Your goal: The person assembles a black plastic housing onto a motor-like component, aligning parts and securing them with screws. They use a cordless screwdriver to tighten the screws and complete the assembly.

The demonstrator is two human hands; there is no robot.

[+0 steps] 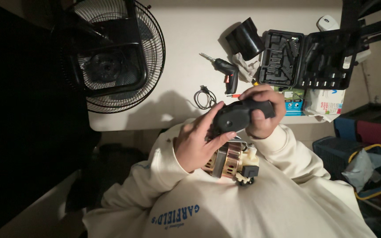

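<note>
Head view, low centre: bare fan motor point(232, 162) resting on the lap. Just above, left hand point(198, 139) and right hand point(263, 112) both clasped around a black motor housing point(240, 114). Farther up on the white table point(181, 39): coiled cord point(204, 97), electric screwdriver point(225, 70), open tool case point(307, 59). Upper left: fan grille point(115, 55).

Person in a cream sweatshirt, seen from above

The loose cream-white fleece sweatshirt point(243, 207) has long sleeves ending in ribbed cuffs at the wrists of the left hand point(196, 143) and right hand point(263, 112); blue curved lettering is printed across its chest.
</note>
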